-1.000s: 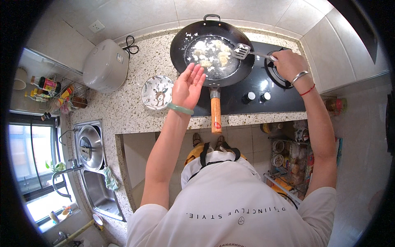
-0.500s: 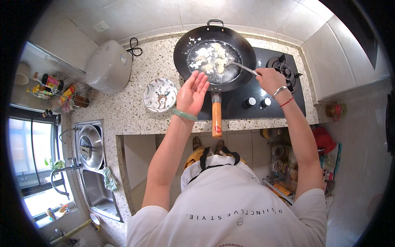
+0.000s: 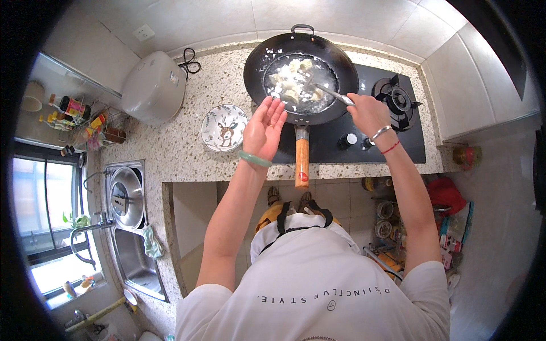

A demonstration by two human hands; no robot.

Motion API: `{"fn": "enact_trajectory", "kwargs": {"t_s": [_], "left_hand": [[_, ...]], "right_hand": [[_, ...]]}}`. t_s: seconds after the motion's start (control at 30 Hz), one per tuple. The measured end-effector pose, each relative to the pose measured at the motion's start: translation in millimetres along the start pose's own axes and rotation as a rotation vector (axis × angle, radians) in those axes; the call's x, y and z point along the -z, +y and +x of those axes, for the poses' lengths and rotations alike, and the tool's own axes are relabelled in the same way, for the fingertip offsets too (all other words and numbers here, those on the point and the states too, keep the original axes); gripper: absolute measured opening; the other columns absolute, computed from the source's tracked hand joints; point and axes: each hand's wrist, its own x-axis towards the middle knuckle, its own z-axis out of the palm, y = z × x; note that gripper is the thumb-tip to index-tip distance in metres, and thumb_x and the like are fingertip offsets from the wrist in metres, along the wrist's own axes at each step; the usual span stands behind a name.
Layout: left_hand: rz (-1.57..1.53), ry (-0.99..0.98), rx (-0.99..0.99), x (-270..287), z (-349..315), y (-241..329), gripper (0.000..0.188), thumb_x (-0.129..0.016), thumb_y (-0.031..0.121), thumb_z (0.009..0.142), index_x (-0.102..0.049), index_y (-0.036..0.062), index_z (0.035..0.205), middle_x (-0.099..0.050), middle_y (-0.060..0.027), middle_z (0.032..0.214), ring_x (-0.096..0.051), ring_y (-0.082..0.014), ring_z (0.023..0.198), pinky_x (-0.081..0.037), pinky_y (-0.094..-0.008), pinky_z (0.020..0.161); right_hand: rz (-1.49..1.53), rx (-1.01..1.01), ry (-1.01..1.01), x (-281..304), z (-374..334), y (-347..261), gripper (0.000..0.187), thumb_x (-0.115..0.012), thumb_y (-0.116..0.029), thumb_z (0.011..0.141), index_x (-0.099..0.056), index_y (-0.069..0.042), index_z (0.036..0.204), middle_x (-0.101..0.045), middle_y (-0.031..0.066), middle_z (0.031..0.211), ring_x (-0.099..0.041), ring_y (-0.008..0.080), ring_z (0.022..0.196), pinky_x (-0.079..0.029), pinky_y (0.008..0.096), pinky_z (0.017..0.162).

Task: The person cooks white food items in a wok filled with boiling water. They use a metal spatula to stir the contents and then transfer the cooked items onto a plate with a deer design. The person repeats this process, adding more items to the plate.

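A black wok (image 3: 347,74) with a wooden handle (image 3: 302,159) sits on the stove, holding bubbling, foamy liquid and several pale dumplings (image 3: 292,94). My right hand (image 3: 369,118) is closed round the handle of a metal spatula or ladle (image 3: 334,93); its head dips among the dumplings and cannot be made out. At the wok's near left rim, my left hand (image 3: 263,125) is held palm up with the fingers stretched out and nothing in it. Left of that hand stands a white bowl (image 3: 211,116) with a deer picture.
A black gas stove (image 3: 409,145) with a second burner (image 3: 396,102) lies to the right. On the speckled counter, a white rice cooker (image 3: 153,88) stands at the back left. A steel sink (image 3: 136,256) with a pot lid (image 3: 126,199) is at the left, near a bottle rack (image 3: 85,119).
My right hand has moved slightly left and down with the utensil, and the dumplings have shifted in the liquid. The view has moved a little; my left hand stays by the rim.
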Motion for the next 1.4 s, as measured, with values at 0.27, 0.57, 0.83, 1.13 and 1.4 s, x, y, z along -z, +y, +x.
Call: {"fn": "enact_trajectory", "kwargs": {"t_s": [0.27, 0.57, 0.83, 1.13, 1.4], "left_hand": [[0.087, -0.037, -0.073, -2.8, 2.1, -7.3, 0.038, -0.047, 0.015, 0.096, -0.042, -0.0032, 0.128, -0.052, -0.0157, 0.123, -0.05, -0.0238, 0.115, -0.04, -0.0372, 0.102], [0.399, -0.016, -0.224, -15.9, -8.5, -12.5, 0.042, -0.04, 0.02, 0.099, -0.037, 0.0004, 0.136, -0.045, -0.0122, 0.133, -0.045, -0.0211, 0.122, -0.037, -0.0337, 0.101], [0.337, -0.046, -0.179, -16.6, -17.8, -17.9, 0.042, -0.039, 0.019, 0.099, -0.035, 0.0003, 0.136, -0.047, -0.0119, 0.131, -0.047, -0.0209, 0.121, -0.039, -0.034, 0.1], [0.333, -0.063, -0.175, -12.0, -20.4, -26.4, 0.041, -0.042, 0.019, 0.098, -0.038, -0.0012, 0.133, -0.049, -0.0124, 0.128, -0.048, -0.0209, 0.117, -0.039, -0.0343, 0.1], [0.242, -0.004, -0.157, -14.2, -11.9, -31.1, 0.046, -0.049, 0.024, 0.095, -0.039, -0.0011, 0.133, -0.048, -0.0139, 0.13, -0.044, -0.0232, 0.123, -0.034, -0.0371, 0.105]], "right_hand": [[-0.184, 0.148, 0.275, -9.5, -28.3, 23.3, 0.025, -0.058, -0.009, 0.083, -0.059, -0.015, 0.108, -0.056, 0.0053, 0.081, -0.061, 0.0242, 0.07, -0.05, 0.0343, 0.057], [-0.048, 0.009, 0.318, -11.4, -51.9, 34.9, 0.029, -0.059, -0.008, 0.082, -0.06, -0.017, 0.11, -0.054, 0.0048, 0.086, -0.06, 0.024, 0.073, -0.049, 0.0347, 0.058], [-0.044, 0.036, 0.399, -23.7, -63.4, 49.5, 0.027, -0.063, -0.01, 0.08, -0.063, -0.013, 0.106, -0.058, 0.0025, 0.088, -0.059, 0.0241, 0.08, -0.047, 0.035, 0.069], [0.137, 0.053, 0.48, -51.5, -72.4, 89.4, 0.023, -0.066, -0.013, 0.078, -0.065, -0.013, 0.101, -0.062, 0.0034, 0.085, -0.058, 0.0232, 0.084, -0.044, 0.0352, 0.072], [0.155, 0.042, 0.432, -58.0, -75.5, 129.3, 0.022, -0.067, -0.014, 0.076, -0.065, -0.012, 0.098, -0.063, 0.0044, 0.087, -0.059, 0.0236, 0.085, -0.045, 0.0341, 0.073]]}}
